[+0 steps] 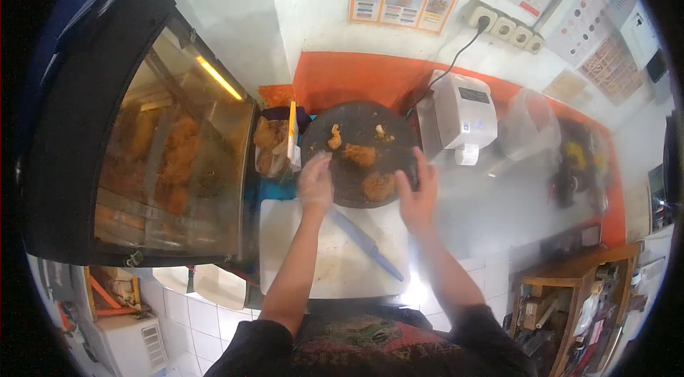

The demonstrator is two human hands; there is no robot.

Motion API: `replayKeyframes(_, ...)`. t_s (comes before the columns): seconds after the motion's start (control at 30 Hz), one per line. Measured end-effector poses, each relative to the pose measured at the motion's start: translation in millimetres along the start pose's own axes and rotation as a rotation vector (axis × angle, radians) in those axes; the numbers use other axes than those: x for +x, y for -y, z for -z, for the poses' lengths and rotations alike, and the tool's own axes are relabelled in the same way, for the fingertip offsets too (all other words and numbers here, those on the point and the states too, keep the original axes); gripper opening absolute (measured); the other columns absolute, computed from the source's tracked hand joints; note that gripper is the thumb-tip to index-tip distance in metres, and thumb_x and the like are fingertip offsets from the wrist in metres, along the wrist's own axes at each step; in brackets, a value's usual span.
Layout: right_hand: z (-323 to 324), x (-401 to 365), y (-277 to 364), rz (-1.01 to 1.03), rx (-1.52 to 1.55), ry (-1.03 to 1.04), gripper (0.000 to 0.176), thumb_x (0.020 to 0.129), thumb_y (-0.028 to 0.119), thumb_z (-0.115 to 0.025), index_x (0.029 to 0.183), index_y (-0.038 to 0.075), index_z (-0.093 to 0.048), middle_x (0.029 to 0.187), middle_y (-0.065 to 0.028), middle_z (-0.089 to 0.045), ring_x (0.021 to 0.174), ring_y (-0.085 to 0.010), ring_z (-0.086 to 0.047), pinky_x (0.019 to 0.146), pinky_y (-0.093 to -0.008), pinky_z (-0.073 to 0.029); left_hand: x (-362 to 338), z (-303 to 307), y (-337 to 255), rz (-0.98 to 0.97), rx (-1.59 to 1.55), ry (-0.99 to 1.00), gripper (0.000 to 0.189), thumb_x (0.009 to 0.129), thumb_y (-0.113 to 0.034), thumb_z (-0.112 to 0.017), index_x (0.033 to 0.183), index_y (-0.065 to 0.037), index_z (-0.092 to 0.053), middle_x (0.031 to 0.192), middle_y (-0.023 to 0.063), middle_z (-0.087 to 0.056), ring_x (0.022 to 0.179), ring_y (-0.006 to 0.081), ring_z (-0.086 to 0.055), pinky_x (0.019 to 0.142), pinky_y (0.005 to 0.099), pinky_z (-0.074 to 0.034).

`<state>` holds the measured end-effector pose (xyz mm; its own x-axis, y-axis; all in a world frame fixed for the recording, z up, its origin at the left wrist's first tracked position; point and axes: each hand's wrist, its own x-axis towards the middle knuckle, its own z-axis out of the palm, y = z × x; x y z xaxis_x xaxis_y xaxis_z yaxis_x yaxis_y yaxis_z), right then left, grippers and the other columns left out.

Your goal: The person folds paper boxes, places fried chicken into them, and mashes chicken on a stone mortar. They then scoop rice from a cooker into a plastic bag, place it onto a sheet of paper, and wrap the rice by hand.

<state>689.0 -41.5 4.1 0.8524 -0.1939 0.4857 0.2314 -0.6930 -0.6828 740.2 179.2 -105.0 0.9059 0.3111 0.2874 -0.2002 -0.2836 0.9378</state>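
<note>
L hand (315,188), blurred, is at the L edge of a dark, round, shallow stone-like dish (360,115); fingers look bunched, but can't tell how tight the grip is or if it has hold of the rim. R hand (420,192) is opp., at the dish's R edge, thumb & fingers well parted, nothing visible in its grip; can't tell if it touches the rim.

Dish sits btwn the hands, far side of a white rectangular cutting board (349,270). In it: a golden-brown crusty fried piece (360,156) nr the middle, a second, rounder brown fried piece (378,187) at the near R, a small curved yellowish bit (335,137) far L, plus pale crumbs (381,133) far R.

Blue-handled knife (367,243) lies diag. on the board, handle twd the near R, btwn the forearms.

L of dish: white-and-yellow open box (293,138) w/ brown fried food (269,140), then a big black-framed glass display cabinet (178,156), lit inside, w/ more brown food behind the glass. R, on the shiny metal tabletop (484,195): white boxy printer (459,113) w/ paper out front, then a clear plastic bag (531,124).
</note>
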Motion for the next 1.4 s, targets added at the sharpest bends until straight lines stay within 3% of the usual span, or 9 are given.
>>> replayKeyframes(0.13,-43.6,-23.2,-24.7,-0.081,-0.256,0.458,0.059,0.087,0.029,-0.071,0.141,0.022,-0.049,0.117,-0.0214,-0.048,0.100,-0.0443,-0.060,0.083,-0.0492,-0.052,-50.7,45.9,-39.4,0.085,-0.018,0.072,0.019,0.093,-0.003,-0.057,0.106,-0.002,-0.071,0.119,0.0148,-0.067,0.111,0.0261,-0.063,0.100,0.0348,-0.048)
replayKeyframes(0.37,-37.3,20.0,27.3,-0.162,-0.134,0.256,0.052,0.087,0.027,-0.070,0.136,0.021,-0.053,0.116,-0.0170,-0.050,0.100,-0.0398,-0.061,0.080,-0.0466,-0.053,-141.1,93.4,-45.4,0.155,-0.200,0.158,0.019,0.090,0.001,-0.060,0.106,-0.004,-0.068,0.114,0.0126,-0.067,0.109,0.0242,-0.063,0.099,0.0347,-0.048)
replayKeyframes(0.63,-60.2,18.5,-23.5,-0.120,-0.165,0.501,0.067,0.083,0.028,-0.073,0.142,0.024,-0.043,0.120,-0.0230,-0.050,0.105,-0.0438,-0.060,0.086,-0.0486,-0.052,-177.8,133.7,-64.8,0.226,-0.058,0.275,0.016,0.091,0.001,-0.060,0.101,-0.005,-0.070,0.111,0.0092,-0.068,0.107,0.0222,-0.064,0.097,0.0327,-0.049)
replayKeyframes(0.77,-43.9,53.6,17.5,0.009,-0.035,0.203,0.058,0.087,0.033,-0.070,0.140,0.022,-0.049,0.115,-0.0221,-0.051,0.100,-0.0433,-0.061,0.086,-0.0468,-0.051,-181.4,147.5,-63.5,0.225,-0.036,0.257,0.014,0.091,0.000,-0.061,0.098,-0.007,-0.071,0.108,0.0088,-0.070,0.105,0.0214,-0.066,0.095,0.0315,-0.050)
replayKeyframes(0.9,-61.7,27.5,31.1,-0.161,-0.339,0.399,0.053,0.091,0.035,-0.066,0.139,0.023,-0.049,0.120,-0.0248,-0.049,0.105,-0.0454,-0.062,0.084,-0.0513,-0.053,-181.7,153.6,-67.5,0.259,-0.005,0.243,0.013,0.089,0.002,-0.064,0.098,-0.005,-0.070,0.108,0.0117,-0.069,0.104,0.0230,-0.066,0.095,0.0346,-0.051)
replayKeyframes(0.93,-86.9,11.1,4.9,-0.024,-0.534,0.518,0.053,0.091,0.036,-0.065,0.139,0.024,-0.048,0.123,-0.0264,-0.047,0.104,-0.0473,-0.062,0.085,-0.0533,-0.053,-184.5,153.0,-67.1,0.269,-0.031,0.228,0.013,0.089,0.002,-0.064,0.097,-0.005,-0.070,0.108,0.0117,-0.069,0.104,0.0229,-0.066,0.095,0.0343,-0.051)
replayKeyframes(1.2,-67.1,45.7,31.2,-0.094,-0.204,0.381,0.054,0.088,0.037,-0.069,0.136,0.021,-0.050,0.123,-0.0258,-0.047,0.097,-0.0468,-0.063,0.086,-0.0503,-0.054,-178.9,160.3,-63.3,0.164,0.035,0.223,0.016,0.090,0.002,-0.062,0.099,-0.009,-0.069,0.107,0.0088,-0.070,0.101,0.0234,-0.067,0.092,0.0323,-0.050)
replayKeyframes(1.3,-105.1,-2.5,-13.5,0.079,-0.500,0.509,0.055,0.088,0.038,-0.069,0.136,0.020,-0.050,0.125,-0.0254,-0.047,0.099,-0.0457,-0.063,0.087,-0.0501,-0.053,-182.7,161.9,-61.9,0.263,0.012,0.226,0.016,0.090,0.002,-0.061,0.100,-0.007,-0.069,0.108,0.0091,-0.069,0.105,0.0232,-0.065,0.094,0.0333,-0.049)
replayKeyframes(1.4,-97.3,51.3,-9.0,-0.142,-0.340,0.684,0.056,0.089,0.041,-0.067,0.138,0.020,-0.050,0.131,-0.0283,-0.043,0.109,-0.0491,-0.058,0.093,-0.0523,-0.051,-182.9,161.4,-59.4,0.240,0.049,0.262,0.015,0.090,0.002,-0.060,0.100,-0.006,-0.068,0.108,0.0092,-0.069,0.108,0.0222,-0.064,0.096,0.0333,-0.049)
